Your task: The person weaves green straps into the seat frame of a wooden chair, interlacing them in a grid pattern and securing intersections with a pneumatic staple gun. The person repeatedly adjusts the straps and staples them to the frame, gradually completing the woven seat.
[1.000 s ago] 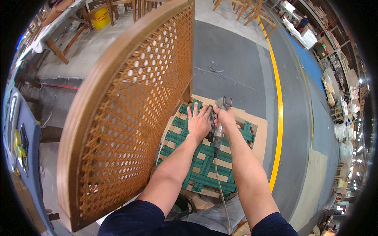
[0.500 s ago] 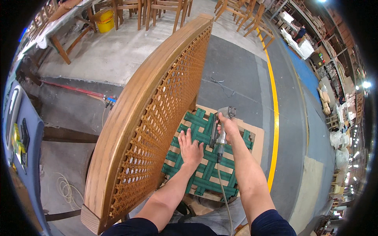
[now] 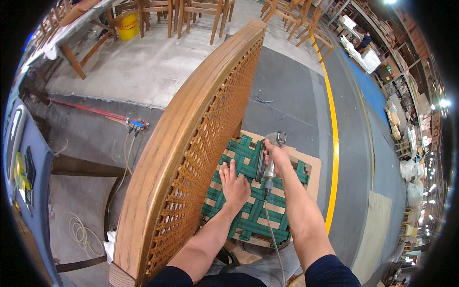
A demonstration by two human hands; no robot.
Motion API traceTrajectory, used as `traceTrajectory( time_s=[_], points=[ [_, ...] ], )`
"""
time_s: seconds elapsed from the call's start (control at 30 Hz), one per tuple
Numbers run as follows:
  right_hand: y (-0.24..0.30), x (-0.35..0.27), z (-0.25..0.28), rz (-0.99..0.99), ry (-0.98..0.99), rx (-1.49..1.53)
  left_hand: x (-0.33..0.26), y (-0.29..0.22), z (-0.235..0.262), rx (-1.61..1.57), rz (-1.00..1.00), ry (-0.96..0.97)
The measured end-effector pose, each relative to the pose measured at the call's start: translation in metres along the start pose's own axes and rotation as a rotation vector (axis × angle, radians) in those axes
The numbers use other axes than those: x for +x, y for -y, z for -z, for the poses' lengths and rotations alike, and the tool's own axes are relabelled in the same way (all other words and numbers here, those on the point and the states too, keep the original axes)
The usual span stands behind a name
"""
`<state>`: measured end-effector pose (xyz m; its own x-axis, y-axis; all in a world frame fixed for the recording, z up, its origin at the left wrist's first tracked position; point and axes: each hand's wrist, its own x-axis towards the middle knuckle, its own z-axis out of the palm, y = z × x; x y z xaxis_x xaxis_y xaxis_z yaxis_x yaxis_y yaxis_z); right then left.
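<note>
A wooden chair stands in front of me, its curved backrest frame (image 3: 179,124) filled with woven cane (image 3: 210,136). Beside the cane, green webbing straps (image 3: 258,225) cross over the seat opening. My left hand (image 3: 235,189) rests on the webbing with its fingers stretched out and holds nothing. In my right hand (image 3: 277,155) is a grey air stapler (image 3: 268,172), gripped by its handle over the seat. From the tool's lower end an air hose (image 3: 271,229) runs down toward my lap. The stapler's nose against the webbing is partly hidden.
Beyond the seat a pale board edge (image 3: 313,177) shows. Left of the chair are a blue air-line connector (image 3: 137,124), coiled hose (image 3: 79,232) and a blue-covered surface (image 3: 36,158). Wooden chairs (image 3: 201,16) and a yellow bucket (image 3: 128,26) stand farther off. A yellow line (image 3: 334,143) marks the floor.
The chair back has shifted slightly to the right, uncovering more of the blue connector. My left hand has moved a little right with it. My right hand keeps the stapler in nearly the same place.
</note>
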<state>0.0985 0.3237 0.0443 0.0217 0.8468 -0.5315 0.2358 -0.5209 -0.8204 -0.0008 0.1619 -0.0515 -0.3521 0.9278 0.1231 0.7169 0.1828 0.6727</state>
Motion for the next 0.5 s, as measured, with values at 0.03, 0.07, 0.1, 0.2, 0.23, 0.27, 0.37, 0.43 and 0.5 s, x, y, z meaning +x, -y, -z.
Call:
traceTrajectory(
  time_s=[0.03, 0.07, 0.1, 0.2, 0.23, 0.27, 0.37, 0.43, 0.5],
  points=[
    [0.003, -0.004, -0.008, 0.012, 0.018, 0.011, 0.000, 0.004, 0.001, 0.017, 0.004, -0.008],
    [0.002, -0.005, -0.007, 0.012, 0.009, 0.002, -0.001, 0.001, 0.000, 0.008, 0.002, -0.006],
    [0.002, -0.004, -0.008, 0.012, 0.002, -0.006, 0.000, -0.001, -0.001, 0.000, 0.000, -0.005],
    [0.002, -0.001, -0.003, -0.002, 0.001, -0.026, 0.000, -0.003, -0.003, -0.008, 0.001, 0.006],
    [0.002, 0.000, 0.000, -0.008, 0.003, -0.031, 0.000, -0.004, -0.003, -0.008, 0.001, 0.011],
    [0.002, -0.001, -0.004, -0.005, 0.010, -0.033, 0.000, -0.002, -0.002, -0.007, 0.005, 0.011],
    [0.001, -0.003, -0.010, -0.007, 0.014, -0.046, -0.001, -0.001, 0.000, -0.010, 0.014, 0.015],
    [-0.002, -0.002, -0.009, -0.021, -0.010, -0.066, 0.000, -0.004, 0.000, -0.025, 0.016, 0.026],
    [-0.002, -0.001, -0.009, -0.023, -0.023, -0.068, 0.000, -0.004, 0.000, -0.011, 0.015, 0.028]
  ],
)
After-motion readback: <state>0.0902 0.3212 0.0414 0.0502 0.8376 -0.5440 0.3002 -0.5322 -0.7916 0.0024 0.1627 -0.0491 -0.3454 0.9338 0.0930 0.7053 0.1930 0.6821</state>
